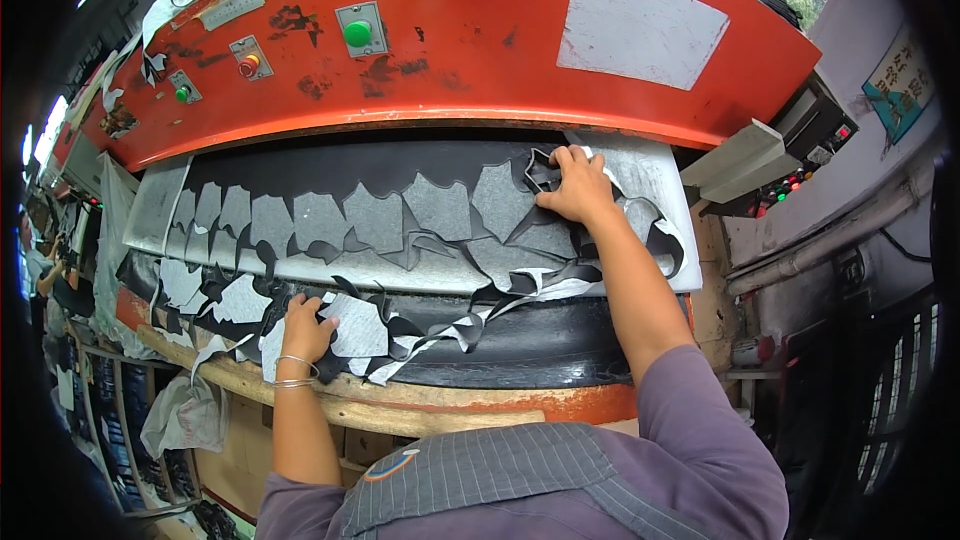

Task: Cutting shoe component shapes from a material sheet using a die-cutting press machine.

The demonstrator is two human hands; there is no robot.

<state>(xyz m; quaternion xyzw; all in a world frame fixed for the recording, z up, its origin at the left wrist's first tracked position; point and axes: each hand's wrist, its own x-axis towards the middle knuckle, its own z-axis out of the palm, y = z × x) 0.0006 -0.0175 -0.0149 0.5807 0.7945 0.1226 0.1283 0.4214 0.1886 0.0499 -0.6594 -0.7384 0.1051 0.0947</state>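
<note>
My right hand (578, 186) grips a cutting die (541, 172), a thin metal outline, at the right part of a dark sheet (320, 162). Beside the die, a row of grey cut pieces (441, 208) with pointed edges runs leftward across the sheet. At the front edge, my left hand (308, 330) has its fingers closed over dark scrap (283, 302); its grip is partly hidden. Pale grey cut pieces (358, 328) lie right beside this hand, and others to its left.
An orange machine beam (450, 70) with buttons spans the far side, above the white cutting board (660, 175). Curled offcut strips (470, 328) hang over the black front ledge (530, 345). A wooden pole (430, 420) runs along the near edge. A control box (800, 155) stands at right.
</note>
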